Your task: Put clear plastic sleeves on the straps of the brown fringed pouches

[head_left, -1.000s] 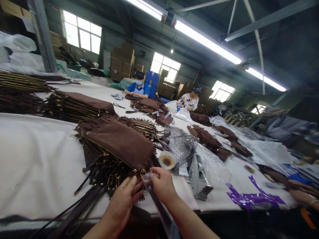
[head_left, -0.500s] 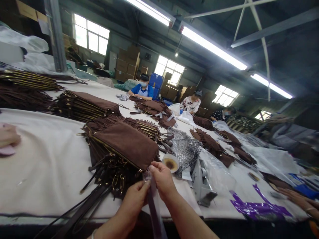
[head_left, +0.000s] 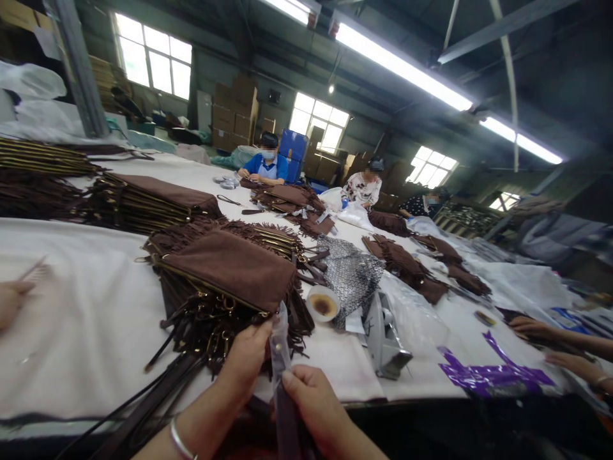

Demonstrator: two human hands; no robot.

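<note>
A dark brown strap (head_left: 286, 415) in a clear plastic sleeve (head_left: 280, 338) runs down from the corner of the top bag toward me. My right hand (head_left: 316, 399) pinches the sleeved strap low down, thumb on its edge. Higher up, the fingers of my left hand (head_left: 249, 351) are closed at the sleeve's left side, close to the bag; their tips are partly hidden. The brown suede bag (head_left: 234, 265) has a gold zip and lies on a stack of fringed bags. Gold clips (head_left: 220, 338) and dark straps dangle from the stack's front.
Right of the stack are a bowl of brown liquid (head_left: 322, 304), a grey tape dispenser (head_left: 385, 338) and purple plastic (head_left: 493, 370). More bag stacks (head_left: 158, 201) cover the white-clothed table (head_left: 96, 319). Co-workers sit across it; other people's hands show at left (head_left: 12, 300) and right (head_left: 575, 364).
My right hand has slid down the sleeved strap, away from the bag's corner. My left hand has moved up toward the bag. The view has shifted slightly.
</note>
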